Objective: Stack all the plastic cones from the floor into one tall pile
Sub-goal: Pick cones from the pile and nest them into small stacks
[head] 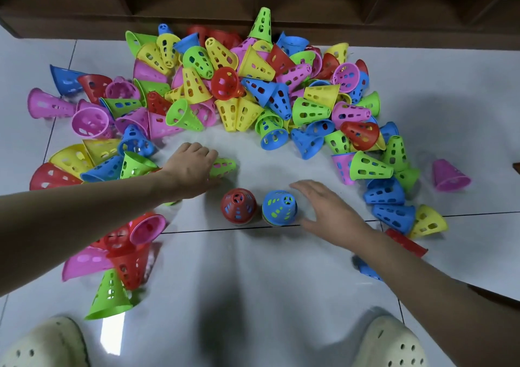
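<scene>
Glossy tile floor (253, 268), your left hand (191, 167) seemingly pinching a light, stiff green cone (225, 166) near its rim, right hand (326, 206) spread empty.

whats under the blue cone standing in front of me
Green shows through the holes of the blue cone, so a green cone sits nested under it. More rims peek out at its base; how many cones are stacked there is hidden.

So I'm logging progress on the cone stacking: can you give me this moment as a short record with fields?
left hand: grips a green cone lying on the floor
right hand: open, beside the blue-topped stack
stacks: two short ones, the other red-topped
loose cones: many, heaped in an arc beyond the hands
floor: white tile
</scene>
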Demonstrator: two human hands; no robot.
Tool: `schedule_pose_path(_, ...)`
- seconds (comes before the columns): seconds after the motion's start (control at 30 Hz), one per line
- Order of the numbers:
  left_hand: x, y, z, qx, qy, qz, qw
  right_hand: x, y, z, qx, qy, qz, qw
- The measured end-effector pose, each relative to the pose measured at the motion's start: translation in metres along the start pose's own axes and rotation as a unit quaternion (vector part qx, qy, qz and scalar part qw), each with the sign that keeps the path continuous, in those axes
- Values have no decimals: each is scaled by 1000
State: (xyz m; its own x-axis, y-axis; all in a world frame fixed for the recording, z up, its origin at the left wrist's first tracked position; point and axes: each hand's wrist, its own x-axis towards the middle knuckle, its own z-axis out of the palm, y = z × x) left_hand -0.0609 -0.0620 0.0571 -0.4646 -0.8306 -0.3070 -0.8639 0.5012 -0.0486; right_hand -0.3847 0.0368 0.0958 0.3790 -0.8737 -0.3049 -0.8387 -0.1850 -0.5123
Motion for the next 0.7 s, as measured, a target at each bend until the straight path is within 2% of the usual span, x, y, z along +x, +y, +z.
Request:
schedule_pose_path(0.13,9,8,0,18,-14,-23,999,24,19,-23,-58,66,37,995)
schedule_pose_path(0.27,13,8,-12,-106,10,-58,993,62,18,-38,-110,146,70,981)
schedule_pose_path(0.47,-1,11,-36,-274,90,-56,956,113,26,-42,-181,73,118,974)
schedule_pose_path(0.57,-11,15,-37,-354,96,-51,929,123,27,-38,-210,26,155,965)
schedule_pose_path(0.7,-28,29,-49,-419,150,-17,895,123,23,-27,-220,25,215,951)
